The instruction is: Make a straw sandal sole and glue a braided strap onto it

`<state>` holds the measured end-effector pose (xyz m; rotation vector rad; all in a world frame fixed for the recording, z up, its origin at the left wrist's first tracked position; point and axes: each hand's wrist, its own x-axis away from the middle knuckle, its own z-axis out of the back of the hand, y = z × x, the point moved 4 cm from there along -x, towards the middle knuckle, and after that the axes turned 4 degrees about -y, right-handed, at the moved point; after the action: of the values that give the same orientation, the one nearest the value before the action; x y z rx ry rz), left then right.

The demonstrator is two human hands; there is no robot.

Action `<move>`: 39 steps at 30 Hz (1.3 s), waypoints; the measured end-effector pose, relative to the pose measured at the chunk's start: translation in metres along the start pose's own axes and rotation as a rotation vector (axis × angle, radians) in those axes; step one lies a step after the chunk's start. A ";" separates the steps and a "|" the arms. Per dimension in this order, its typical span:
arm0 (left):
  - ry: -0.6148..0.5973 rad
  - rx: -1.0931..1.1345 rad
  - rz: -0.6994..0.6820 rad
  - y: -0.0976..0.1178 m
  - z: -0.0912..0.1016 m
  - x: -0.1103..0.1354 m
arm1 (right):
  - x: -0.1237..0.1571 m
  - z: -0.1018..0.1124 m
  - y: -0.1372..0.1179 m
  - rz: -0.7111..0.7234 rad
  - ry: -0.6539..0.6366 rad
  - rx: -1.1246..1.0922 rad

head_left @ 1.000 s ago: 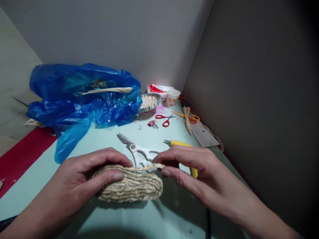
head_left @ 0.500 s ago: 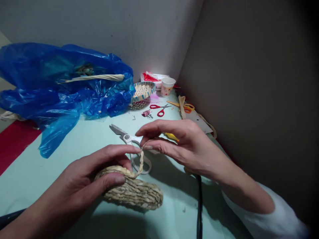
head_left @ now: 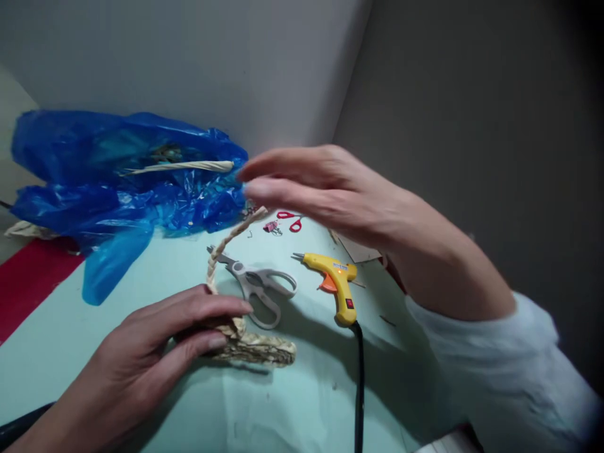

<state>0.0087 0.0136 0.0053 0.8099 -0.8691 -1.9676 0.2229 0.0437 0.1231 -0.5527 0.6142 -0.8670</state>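
Now, left hand [head_left: 155,340] presses the woven coil [head_left: 267,351] flat on the near table [head_left: 292,409]. Right hand [head_left: 325,189] seems to pinch its braided strand [head_left: 226,242], raised. Best hold it taut and pin the coil firmly.

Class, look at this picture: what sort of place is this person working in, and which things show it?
Probably a home craft corner. A glue gun and scissors lie on the table; the left hand steadies a woven straw piece whose braid the right hand holds up.
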 end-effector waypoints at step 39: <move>-0.026 0.472 0.157 -0.003 0.049 -0.022 | 0.084 -0.039 0.040 -0.625 0.352 -0.818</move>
<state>-0.0206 0.0470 0.0346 0.9472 -1.3985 -1.6584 0.2593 -0.0114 0.0468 -1.3976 1.1620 -1.3081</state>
